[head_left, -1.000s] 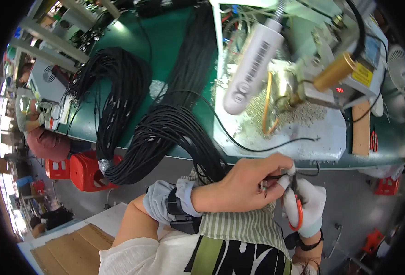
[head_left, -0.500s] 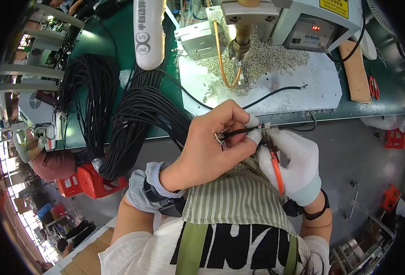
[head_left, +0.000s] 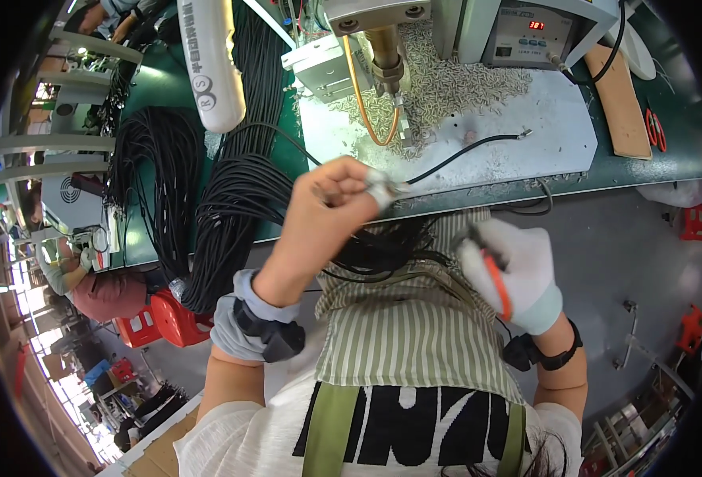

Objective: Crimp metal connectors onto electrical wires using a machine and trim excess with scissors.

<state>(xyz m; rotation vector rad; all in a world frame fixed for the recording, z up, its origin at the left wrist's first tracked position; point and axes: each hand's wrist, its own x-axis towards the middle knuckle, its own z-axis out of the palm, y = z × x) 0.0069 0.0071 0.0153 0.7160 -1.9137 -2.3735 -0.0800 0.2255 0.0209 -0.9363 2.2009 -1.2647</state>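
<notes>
My left hand (head_left: 323, 203) is raised over the table's front edge, its thumb and fingertips pinched together. White covers sit on those fingertips, and a small pale blur shows at them; I cannot make out what it is. Just beyond, a black cable (head_left: 466, 151) with a metal-tipped end lies across the white plate (head_left: 518, 163). In a white glove, my right hand (head_left: 518, 270) is closed round an orange-handled tool (head_left: 497, 282) whose dark tip is blurred. Between the hands, black cables (head_left: 379, 250) rest on the striped apron (head_left: 414, 342) at my lap.
A press-like machine head (head_left: 386, 60) stands over the plate among many small metal pieces (head_left: 474, 79). A control box (head_left: 529, 40) is behind. Bundled black cables (head_left: 239, 187) drape over the table's left front edge. Red-handled scissors (head_left: 655, 131) lie right, beside a brown board (head_left: 621, 103).
The hands have parted: my left has moved left and away from my body, my right slightly down with the orange-handled tool. The cable end held between them no longer shows there.
</notes>
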